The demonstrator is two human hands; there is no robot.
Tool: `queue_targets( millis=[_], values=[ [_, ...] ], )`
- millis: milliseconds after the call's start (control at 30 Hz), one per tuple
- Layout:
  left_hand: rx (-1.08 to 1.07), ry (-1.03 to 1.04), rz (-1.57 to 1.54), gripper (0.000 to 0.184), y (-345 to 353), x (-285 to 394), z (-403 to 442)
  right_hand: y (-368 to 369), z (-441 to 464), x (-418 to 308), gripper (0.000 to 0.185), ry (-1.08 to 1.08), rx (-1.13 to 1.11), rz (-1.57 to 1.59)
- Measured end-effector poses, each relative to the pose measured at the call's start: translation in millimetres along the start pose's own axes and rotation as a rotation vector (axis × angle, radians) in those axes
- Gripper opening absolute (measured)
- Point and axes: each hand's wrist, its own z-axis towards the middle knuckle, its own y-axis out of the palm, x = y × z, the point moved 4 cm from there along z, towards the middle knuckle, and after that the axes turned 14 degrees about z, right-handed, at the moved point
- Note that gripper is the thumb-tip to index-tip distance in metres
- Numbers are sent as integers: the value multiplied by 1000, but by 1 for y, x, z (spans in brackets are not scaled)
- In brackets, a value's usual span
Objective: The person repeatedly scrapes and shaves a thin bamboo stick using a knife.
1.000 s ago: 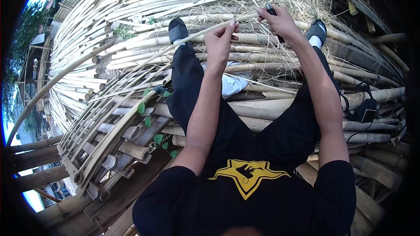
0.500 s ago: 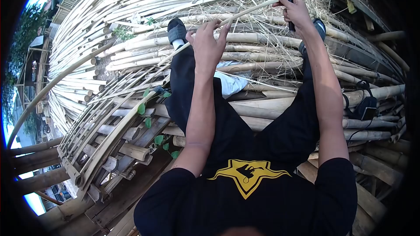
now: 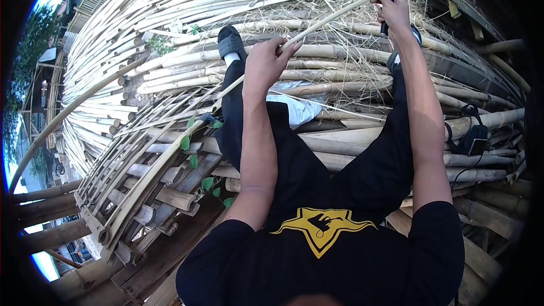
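Note:
A long, thin bamboo strip (image 3: pixel 331 20) runs slantwise in front of me, its upper end at my right hand. My left hand (image 3: pixel 265 63) is closed around the strip above my left knee. In my right hand (image 3: pixel 395 14) is a knife (image 3: pixel 385 27) with a black handle, its narrow blade pointing away from me. The thumb and fingers of that hand also meet the strip's far end, beside the blade. A thin pale sliver stands up near the blade. How the blade touches the strip is too small to tell.
Bamboo poles (image 3: pixel 323 51) lie across the ground between my feet, strewn with shavings (image 3: pixel 368 73). To the left is a slatted bamboo stack (image 3: pixel 141 187) with green leaves. A white plastic bag (image 3: pixel 303 112) lies between my legs. A black pouch (image 3: pixel 475 139) rests on poles at right.
My right hand has moved a little right with the knife and the strip's end. My left hand has shifted slightly down and left along the strip, with its fingers closer together.

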Motion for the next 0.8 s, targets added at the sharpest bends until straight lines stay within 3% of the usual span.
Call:
queue_targets(
  millis=[133, 200, 233, 300, 333, 400, 533, 600, 633, 667, 733, 800],
  values=[
    [-62, 34, -143, 24, 3, -1, 0, -14, 8, -7, 26, -104, 61, 84],
    [-84, 63, -173, 23, 3, 2, 2, -13, 8, -13, 34, -205, 108, -239],
    [-81, 63, -172, 23, 5, 1, 4, -8, 4, -16, 34, -206, 107, -237],
    [51, 61, -174, 25, 9, -4, 9, 5, -16, -29, 48, -448, 217, -618],
    [53, 60, -173, 25, 6, 1, 9, 11, -24, -29, 48, -449, 215, -617],
    [49, -65, -185, 26, 0, 6, 11, 24, -34, -23, 56, -345, 50, -643],
    [116, 34, -215, 24, 4, 8, 24, 62, -72, -8, 48, -371, -364, -762],
    [154, 84, -499, 22, 3, 10, 27, 72, -82, 1, 45, -428, -544, -810],
    [-31, -1, -681, 22, 6, 9, 29, 73, -84, 2, 45, -429, -543, -807],
    [-32, -5, -679, 22, 6, 9, 29, 76, -88, 2, 43, -435, -595, -807],
    [-208, -21, -1009, 20, 15, 13, 29, 77, -90, 4, 40, -442, -649, -810],
    [-249, -51, -1061, 18, 22, 15, 27, 75, -89, 13, 42, -421, -697, -869]
  ],
)
